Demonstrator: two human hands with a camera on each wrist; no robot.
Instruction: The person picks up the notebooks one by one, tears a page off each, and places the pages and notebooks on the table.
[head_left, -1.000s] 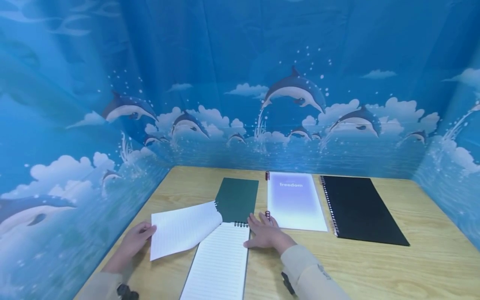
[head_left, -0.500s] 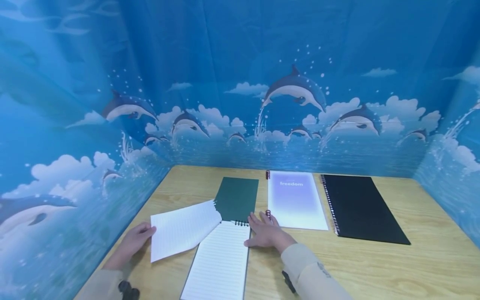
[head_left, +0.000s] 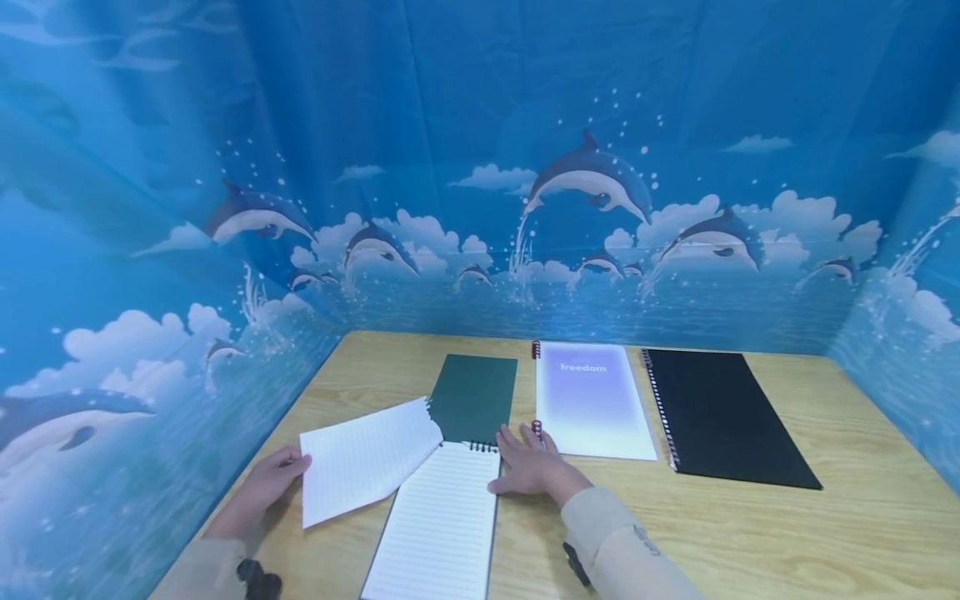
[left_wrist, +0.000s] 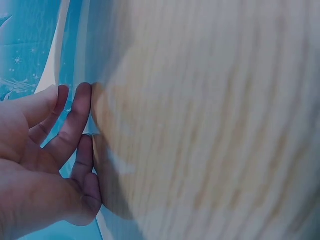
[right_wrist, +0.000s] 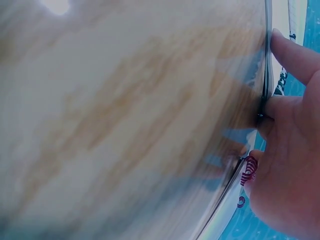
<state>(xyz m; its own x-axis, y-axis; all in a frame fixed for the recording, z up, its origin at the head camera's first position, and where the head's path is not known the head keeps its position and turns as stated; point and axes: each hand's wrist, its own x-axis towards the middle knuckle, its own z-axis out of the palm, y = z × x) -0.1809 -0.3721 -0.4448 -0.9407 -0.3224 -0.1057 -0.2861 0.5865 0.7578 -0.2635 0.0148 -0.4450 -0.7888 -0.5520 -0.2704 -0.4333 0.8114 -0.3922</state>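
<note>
A top-bound spiral notepad lies on the table with its dark green cover turned back beyond the coil. My left hand pinches the left edge of a lined sheet between thumb and fingers. That sheet slants out to the left, with ragged holes along its top edge by the coil. In the left wrist view, other fingers of this hand touch the tabletop. My right hand rests spread at the notepad's right edge beside the coil, its fingertips near the purple notebook's lower ring.
A white and purple notebook marked "freedom" lies right of the green cover. Further right is a black spiral notebook. The wooden table is enclosed by a blue dolphin-print curtain at the back and sides.
The lined sheet has shifted slightly left and turned a little, its holed top corner drawing away from the coil. My left hand has moved slightly with it; the right hand stays in place.
</note>
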